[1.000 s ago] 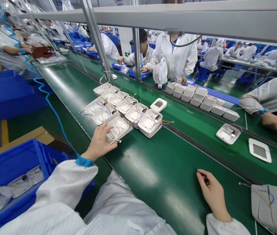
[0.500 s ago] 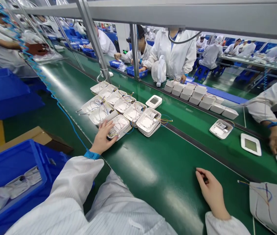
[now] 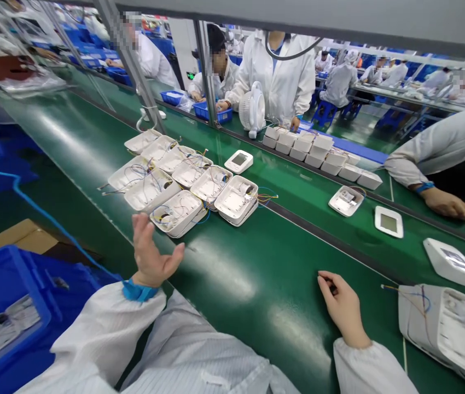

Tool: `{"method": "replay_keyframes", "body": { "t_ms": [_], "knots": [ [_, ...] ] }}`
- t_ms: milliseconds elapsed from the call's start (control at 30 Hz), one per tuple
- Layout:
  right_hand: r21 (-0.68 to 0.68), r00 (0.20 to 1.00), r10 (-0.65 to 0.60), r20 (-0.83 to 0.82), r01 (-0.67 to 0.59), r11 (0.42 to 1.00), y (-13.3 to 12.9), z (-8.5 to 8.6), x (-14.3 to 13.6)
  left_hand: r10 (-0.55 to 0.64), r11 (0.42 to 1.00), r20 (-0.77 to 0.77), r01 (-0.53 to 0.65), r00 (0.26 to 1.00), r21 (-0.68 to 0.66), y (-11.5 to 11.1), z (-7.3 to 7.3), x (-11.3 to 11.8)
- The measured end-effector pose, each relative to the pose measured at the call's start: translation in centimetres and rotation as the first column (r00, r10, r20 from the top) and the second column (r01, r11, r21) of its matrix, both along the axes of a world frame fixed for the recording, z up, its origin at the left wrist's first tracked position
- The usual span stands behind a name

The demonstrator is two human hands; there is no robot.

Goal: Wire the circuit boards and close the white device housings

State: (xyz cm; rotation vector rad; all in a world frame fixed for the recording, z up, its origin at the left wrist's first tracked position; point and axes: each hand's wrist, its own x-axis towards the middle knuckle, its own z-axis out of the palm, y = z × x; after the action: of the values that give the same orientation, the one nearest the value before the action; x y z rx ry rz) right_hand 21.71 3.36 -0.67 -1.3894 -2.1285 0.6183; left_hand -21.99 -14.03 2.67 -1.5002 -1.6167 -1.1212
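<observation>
My left hand (image 3: 152, 251) is raised just short of the nearest white plastic casing (image 3: 178, 213), fingers spread, holding nothing. A blue band circles its wrist. That casing belongs to a group of open white housings with coloured wires, stacked or side by side on the green belt. Another stacked casing (image 3: 237, 200) sits at the group's right end. My right hand (image 3: 341, 303) rests over the belt with thumb and fingers curled together; a dark spot shows between them, and whether it is an object I cannot make out.
White devices with screens (image 3: 389, 221) lie on the far lane, near a co-worker's hands (image 3: 448, 203). Stacked housings (image 3: 446, 328) stand right of my right hand. A blue bin (image 3: 15, 257) is at lower left. A white fan (image 3: 252, 109) and metal posts stand opposite.
My left hand has come off the nearest casing and opened. My right hand keeps its curled pose. The co-worker at right has drawn their hands back from a white device. The view has shifted.
</observation>
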Motion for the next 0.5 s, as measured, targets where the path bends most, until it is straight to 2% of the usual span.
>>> {"method": "replay_keyframes", "body": {
  "t_ms": [67,133,167,200,233,267,333,367,433,500],
  "knots": [
    [0.001,1.0,0.001,-0.001,-0.001,1.0,0.0,0.1,-0.1,-0.139,0.988,0.043,0.142,0.989,-0.056,1.7,0.5,3.3],
    [-0.005,1.0,-0.002,-0.005,0.001,1.0,0.0,0.2,-0.2,-0.309,0.922,0.133,0.331,0.942,-0.202,4.2,0.6,7.3],
    [-0.011,1.0,-0.002,-0.007,0.002,1.0,-0.1,0.2,-0.2,-0.396,0.857,0.206,0.441,0.895,-0.268,5.6,0.6,9.4],
    [-0.017,1.0,-0.001,-0.011,0.001,1.0,-0.1,0.2,-0.2,-0.472,0.763,0.294,0.552,0.832,-0.338,7.2,0.4,11.5],
    [-0.019,1.0,-0.004,-0.018,0.004,1.0,-0.2,0.2,-0.2,-0.53,0.668,0.372,0.645,0.762,-0.37,8.7,0.1,13.5],
    [-0.015,1.0,-0.01,-0.028,0.009,1.0,-0.2,0.1,-0.1,-0.567,0.599,0.437,0.713,0.699,-0.364,10.3,-0.3,15.3],
    [0.016,0.998,-0.03,-0.052,0.031,0.999,-0.4,-0.2,0.0,-0.579,0.497,0.537,0.788,0.614,-0.364,12.9,-1.2,18.4],
    [0.047,0.997,-0.041,-0.059,0.044,0.998,-0.3,-0.4,0.1,-0.548,0.469,0.568,0.788,0.613,-0.399,14.0,-1.7,19.6],
    [0.134,0.998,-0.049,-0.045,0.054,0.99,0.3,-0.8,0.1,-0.475,0.45,0.599,0.763,0.645,-0.464,15.4,-2.4,21.2],
    [0.237,0.999,-0.047,-0.004,0.046,0.97,2.1,-1.0,-0.1,-0.425,0.451,0.626,0.753,0.654,-0.479,16.1,-2.7,21.8]
  ]
}}
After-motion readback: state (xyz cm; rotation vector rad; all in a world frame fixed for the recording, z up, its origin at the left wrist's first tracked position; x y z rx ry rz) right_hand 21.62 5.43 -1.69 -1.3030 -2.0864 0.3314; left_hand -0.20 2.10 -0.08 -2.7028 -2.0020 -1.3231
